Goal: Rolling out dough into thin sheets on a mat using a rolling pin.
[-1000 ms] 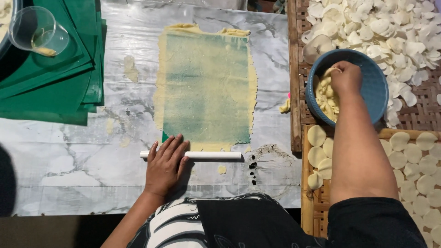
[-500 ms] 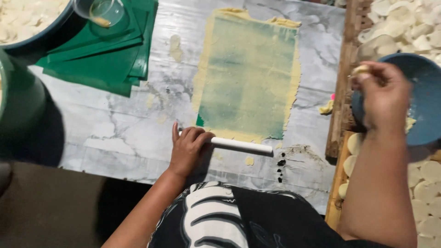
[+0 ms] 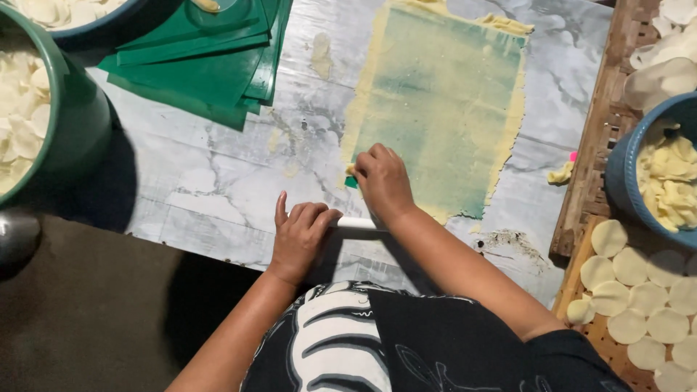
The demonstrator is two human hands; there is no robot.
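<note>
Currently, status by item:

Left hand (image 3: pixel 299 234): your fingers curl over the near end of the white roller (image 3: pixel 357 223) and grasp it; the index finger points away from you, resting on the table.

Right hand (image 3: pixel 383 180): your fingers bend down onto the near-left corner of the green sheet (image 3: pixel 443 101), fingertips (image 3: pixel 361 165) pressed at its edge. You cannot tell whether they pinch the corner or only press it.

Roller: lies crosswise on the marble table (image 3: pixel 210 181), just in front of your body, mostly hidden by both hands.

Green sheet: lies flat on the table ahead of you, coated with a thin yellow dough layer that spills past its left, right and near edges.

Sheet stack (image 3: pixel 210 58): more green sheets, far left on the table, well apart from your hands.

Green tub (image 3: pixel 76 123): at your left, filled with pale discs.

Blue bowl (image 3: pixel 624 174): at your right, on the woven tray (image 3: pixel 592 145), holding yellowish pieces.

Discs (image 3: pixel 632 294): pale rounds laid side by side on the tray, near right.

Dough scrap (image 3: pixel 560 173): small lump near the table's right edge.
</note>
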